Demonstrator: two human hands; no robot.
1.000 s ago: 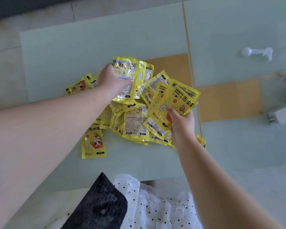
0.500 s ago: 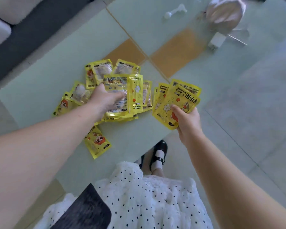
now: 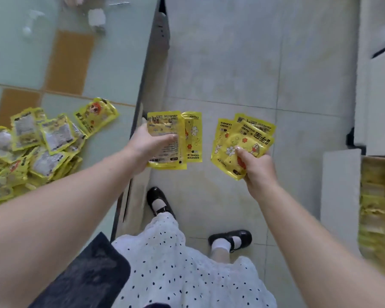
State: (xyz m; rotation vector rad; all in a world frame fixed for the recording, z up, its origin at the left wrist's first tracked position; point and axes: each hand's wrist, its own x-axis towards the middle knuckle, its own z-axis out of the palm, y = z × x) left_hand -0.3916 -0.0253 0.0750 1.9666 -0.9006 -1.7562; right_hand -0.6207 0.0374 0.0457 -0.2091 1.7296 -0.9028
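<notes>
The left hand (image 3: 145, 147) and right hand (image 3: 258, 168), each grip closed round a fan of yellow packets (image 3: 240, 135), are over the floor (image 3: 231, 63); the larger pile (image 3: 42, 147) on the table (image 3: 111, 63) awaits collection.

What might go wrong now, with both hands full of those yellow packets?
The right hand pinches its fanned hand warmer packets by one corner, so some might slip onto the tiled floor. The left hand holds its stack beyond the table, so a dropped packet would likely land there too.
</notes>
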